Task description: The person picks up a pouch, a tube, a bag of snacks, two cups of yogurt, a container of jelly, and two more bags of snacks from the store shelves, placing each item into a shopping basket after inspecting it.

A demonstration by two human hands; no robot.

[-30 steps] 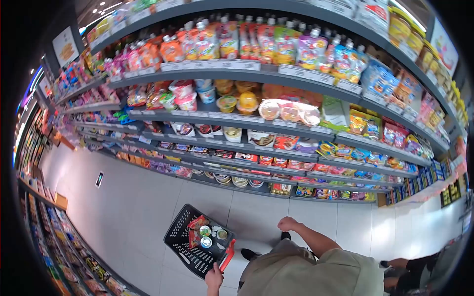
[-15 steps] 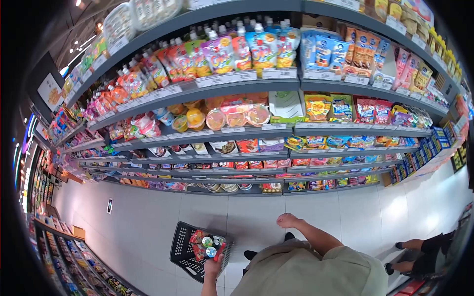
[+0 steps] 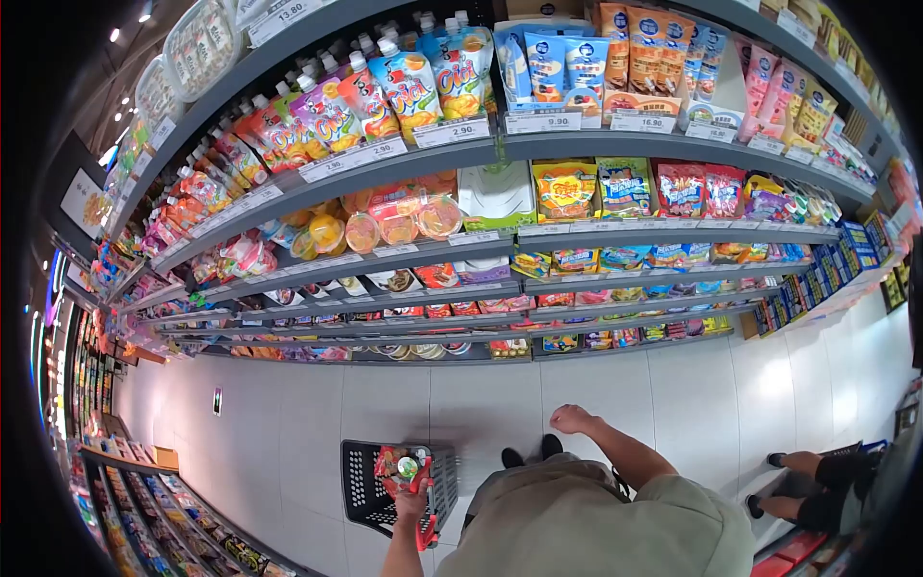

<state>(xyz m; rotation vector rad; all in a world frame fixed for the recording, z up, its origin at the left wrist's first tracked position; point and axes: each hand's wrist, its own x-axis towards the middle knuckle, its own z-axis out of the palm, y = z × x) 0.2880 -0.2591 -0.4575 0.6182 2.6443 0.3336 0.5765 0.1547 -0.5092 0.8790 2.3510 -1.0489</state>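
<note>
My left hand [image 3: 411,502] is closed around the red handle of a black perforated shopping basket [image 3: 363,489], which hangs low at my left side. Inside it are red snack packs [image 3: 392,460] and a round-lidded cup [image 3: 408,468]; my hand hides part of the contents. My right hand [image 3: 572,419] is held out in front of my body over the floor, fingers curled in, with nothing visible in it. It is apart from the shelves.
Ahead stands a long shelf unit [image 3: 615,146] with pouch drinks [image 3: 402,88], jelly cups [image 3: 399,226] and candy bags [image 3: 565,190]. Another rack [image 3: 144,500] is at lower left. A person's legs [image 3: 798,490] are at right. Blue boxes [image 3: 829,274] are stacked at the shelf's right end.
My view has shifted right and closer to the shelves. The basket has turned a little, and my feet show more. My left hand still grips the handle; my right hand stays curled.
</note>
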